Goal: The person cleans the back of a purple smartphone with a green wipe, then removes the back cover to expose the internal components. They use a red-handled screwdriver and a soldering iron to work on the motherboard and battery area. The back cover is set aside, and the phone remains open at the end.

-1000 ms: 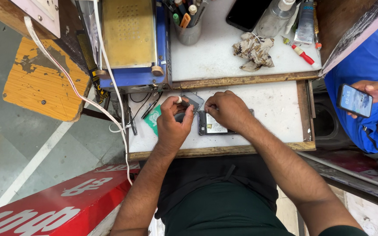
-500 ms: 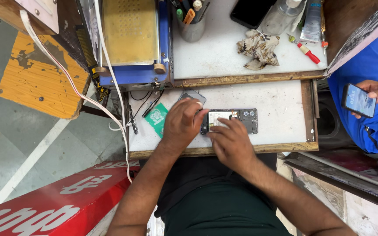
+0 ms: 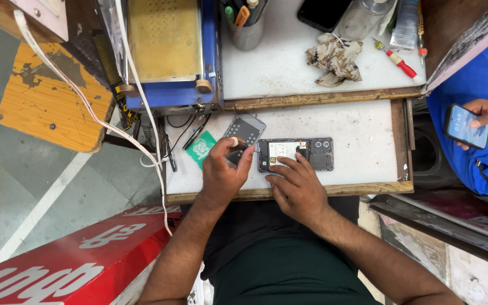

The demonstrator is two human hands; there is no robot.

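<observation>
An opened phone [image 3: 300, 153] lies flat on the white pull-out board [image 3: 357, 135], back off, its battery and circuit parts showing. My right hand [image 3: 296, 189] rests on the near edge of it, fingertips on the lower left part. My left hand [image 3: 224, 172] is closed around a small dark tool just left of the phone's end. A grey back cover [image 3: 245, 130] lies beside my left hand, and a green card [image 3: 200, 150] lies left of that.
A blue and yellow machine [image 3: 168, 51] stands at the back left with cables hanging off it. On the upper bench are a cup of tools [image 3: 244, 25], a crumpled rag [image 3: 334, 59], a red-handled screwdriver [image 3: 399, 63] and a dark phone [image 3: 320, 12]. A person in blue at right holds a phone [image 3: 465, 125].
My right hand has drawn back off the phone toward me, uncovering it, and now touches only its near edge. My left hand has shifted slightly left of the phone's end.
</observation>
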